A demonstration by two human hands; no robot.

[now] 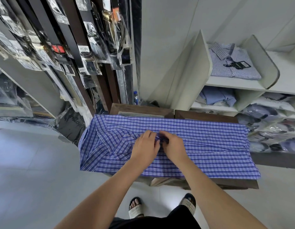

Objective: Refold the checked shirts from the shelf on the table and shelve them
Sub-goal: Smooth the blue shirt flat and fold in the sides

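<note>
White shelf compartment (234, 83): one folded pale checked shirt (234, 63). On dark wood table (206, 115): blue-white checked shirt (201, 146), flat, wrinkled; left hand (146, 146), right hand (172, 146) fingers (163, 133) pinching its centre fabric.

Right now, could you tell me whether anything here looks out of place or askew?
The blue checked shirt is rumpled at its collar end, which hangs off the table, while the left hand and right hand pinch its front. On the shelf, a black tag lies askew atop the folded pale shirt.
</note>
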